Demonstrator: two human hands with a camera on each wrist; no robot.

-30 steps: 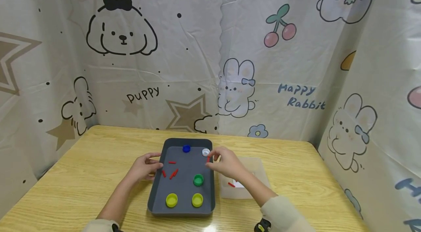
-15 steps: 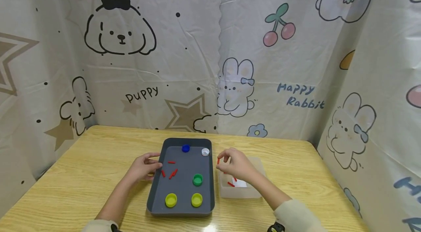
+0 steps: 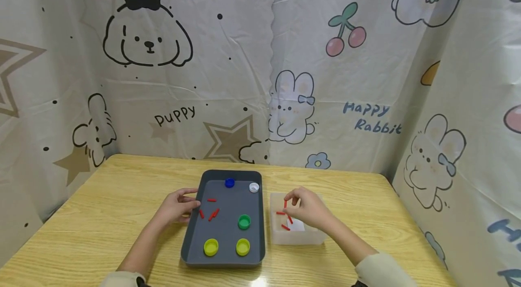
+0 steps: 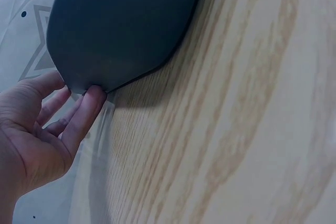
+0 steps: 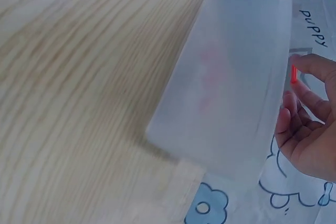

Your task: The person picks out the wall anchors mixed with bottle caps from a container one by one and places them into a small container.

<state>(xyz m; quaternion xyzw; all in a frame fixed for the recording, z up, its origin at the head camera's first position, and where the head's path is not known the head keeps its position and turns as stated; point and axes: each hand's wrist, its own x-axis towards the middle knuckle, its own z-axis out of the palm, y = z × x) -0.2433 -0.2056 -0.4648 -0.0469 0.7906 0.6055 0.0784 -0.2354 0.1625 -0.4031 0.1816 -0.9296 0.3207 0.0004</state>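
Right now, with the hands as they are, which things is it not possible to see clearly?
Head view: the right hand covers part of the inside of the translucent box.
Right wrist view: the box's cloudy wall blurs the red sticks in it.
Left wrist view: the outer side of the tray hides its inside; the picture's top edge cuts it off.

I see a dark grey tray (image 3: 226,230) | red sticks (image 3: 212,199) | caps (image 3: 210,247): yellow, green, blue, white | milky box (image 3: 297,238) | yellow wood-grained table (image 3: 358,205) | off-white cartoon-printed curtain (image 3: 228,83)
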